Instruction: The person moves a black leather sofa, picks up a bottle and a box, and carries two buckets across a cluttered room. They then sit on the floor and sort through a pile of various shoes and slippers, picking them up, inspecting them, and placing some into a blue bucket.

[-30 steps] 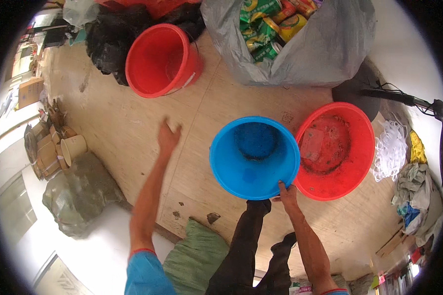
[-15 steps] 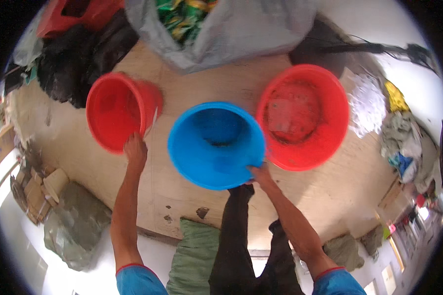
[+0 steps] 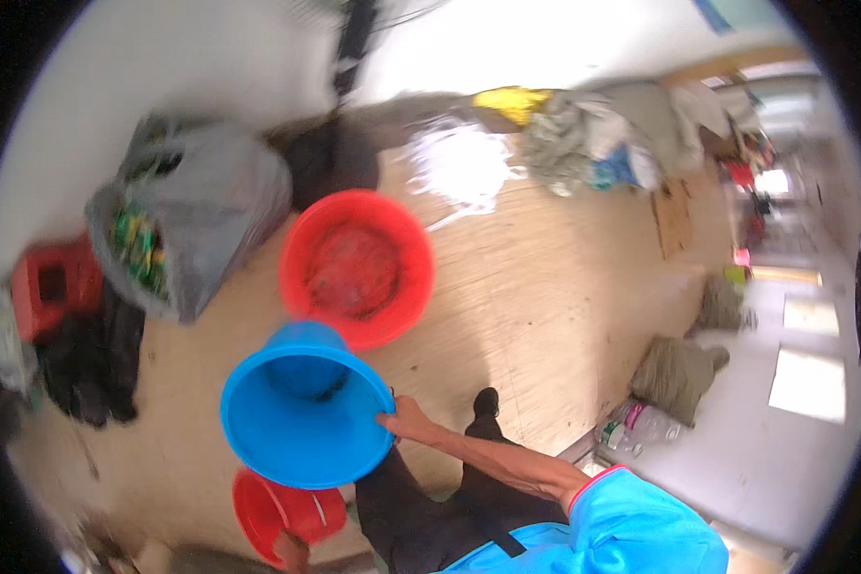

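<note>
Mid-carry, by the look of it: right hand [image 3: 404, 419] clamped on the rim of a blue plastic bucket [image 3: 301, 407], lifted and tilted above the wooden floor [image 3: 545, 287]. Left hand [image 3: 292, 550] at the lower edge, gripping a smaller red plastic bucket [image 3: 282, 512]. Wide red plastic tub [image 3: 357, 268] standing just behind. Next move probably calls for level, steady lowering, clear of the tub.

Right hand [image 3: 404, 421] clenched, arm extended forward.

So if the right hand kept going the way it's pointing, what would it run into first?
The right hand already grips the blue bucket by its rim and points across its mouth, so it would probably meet the bucket's inside wall first.
</note>
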Motion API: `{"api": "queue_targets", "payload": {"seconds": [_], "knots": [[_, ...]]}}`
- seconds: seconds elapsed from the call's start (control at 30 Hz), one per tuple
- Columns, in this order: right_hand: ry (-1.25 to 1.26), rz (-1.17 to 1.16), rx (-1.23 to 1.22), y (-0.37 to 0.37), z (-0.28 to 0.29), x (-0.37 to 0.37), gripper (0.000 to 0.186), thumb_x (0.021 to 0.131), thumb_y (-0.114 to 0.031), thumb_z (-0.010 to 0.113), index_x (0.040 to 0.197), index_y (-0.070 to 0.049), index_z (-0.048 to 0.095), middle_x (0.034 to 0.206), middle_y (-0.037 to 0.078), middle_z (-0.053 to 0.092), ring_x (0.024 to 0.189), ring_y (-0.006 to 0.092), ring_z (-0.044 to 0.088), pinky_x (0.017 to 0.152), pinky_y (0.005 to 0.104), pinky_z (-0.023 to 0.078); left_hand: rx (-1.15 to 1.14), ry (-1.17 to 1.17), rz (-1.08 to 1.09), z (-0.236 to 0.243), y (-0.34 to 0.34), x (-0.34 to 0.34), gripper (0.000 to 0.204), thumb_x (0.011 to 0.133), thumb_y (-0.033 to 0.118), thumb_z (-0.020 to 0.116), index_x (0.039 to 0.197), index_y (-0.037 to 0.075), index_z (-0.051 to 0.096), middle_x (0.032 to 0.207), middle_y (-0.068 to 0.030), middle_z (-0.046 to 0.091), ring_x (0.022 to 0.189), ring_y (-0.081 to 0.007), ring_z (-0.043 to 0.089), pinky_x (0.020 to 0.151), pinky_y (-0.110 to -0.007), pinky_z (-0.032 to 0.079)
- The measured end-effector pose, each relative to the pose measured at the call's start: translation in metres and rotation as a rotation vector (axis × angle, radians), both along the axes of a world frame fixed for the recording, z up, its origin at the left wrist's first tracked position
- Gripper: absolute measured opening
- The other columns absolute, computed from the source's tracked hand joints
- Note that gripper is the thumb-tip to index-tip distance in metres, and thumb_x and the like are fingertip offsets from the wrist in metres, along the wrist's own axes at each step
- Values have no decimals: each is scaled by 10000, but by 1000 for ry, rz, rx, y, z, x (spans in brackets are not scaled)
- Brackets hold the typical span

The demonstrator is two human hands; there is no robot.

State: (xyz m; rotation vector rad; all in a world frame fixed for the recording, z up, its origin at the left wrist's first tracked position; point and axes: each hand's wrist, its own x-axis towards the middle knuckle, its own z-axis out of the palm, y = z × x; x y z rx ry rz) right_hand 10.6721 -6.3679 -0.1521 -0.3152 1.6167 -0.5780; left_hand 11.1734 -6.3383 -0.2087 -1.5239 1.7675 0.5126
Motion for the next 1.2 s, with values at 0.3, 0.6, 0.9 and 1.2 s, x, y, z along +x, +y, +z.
{"api": "queue_targets", "payload": {"seconds": [0.3, 0.6, 0.9, 1.2], "knots": [[29, -640, -28, 284, 145, -214, 376, 828, -255, 615, 1034, 60, 623, 875, 183, 655, 689, 255, 676, 491, 372, 580, -14, 542, -418, 50, 55, -442, 264, 786, 253, 654, 877, 14, 591, 796, -238, 648, 761, -417, 650, 633, -523, 501], [233, -1326, 137, 663, 94, -392, 495, 747, -196, 694, 943, 229, 534, 896, 287, 655, 587, 327, 691, 442, 396, 584, -10, 766, -790, 165, 130, -796, 271, 778, 256, 659, 876, 9, 601, 798, -245, 649, 759, -426, 648, 638, -525, 503], [384, -1896, 190, 897, 90, -489, 564, 774, -168, 656, 1262, 33, 457, 949, 230, 653, 622, 343, 681, 427, 420, 590, -48, 526, -817, 158, 171, -940, 280, 770, 258, 665, 876, 5, 611, 799, -253, 650, 756, -435, 647, 642, -527, 504], [388, -2285, 363, 969, 208, -615, 658, 713, -237, 674, 1231, 40, 378, 1064, 247, 571, 737, 359, 662, 455, 406, 598, -53, 694, -1118, 178, 225, -1205, 321, 797, 294, 653, 906, -1, 588, 791, -252, 644, 754, -455, 633, 647, -547, 492]]}}
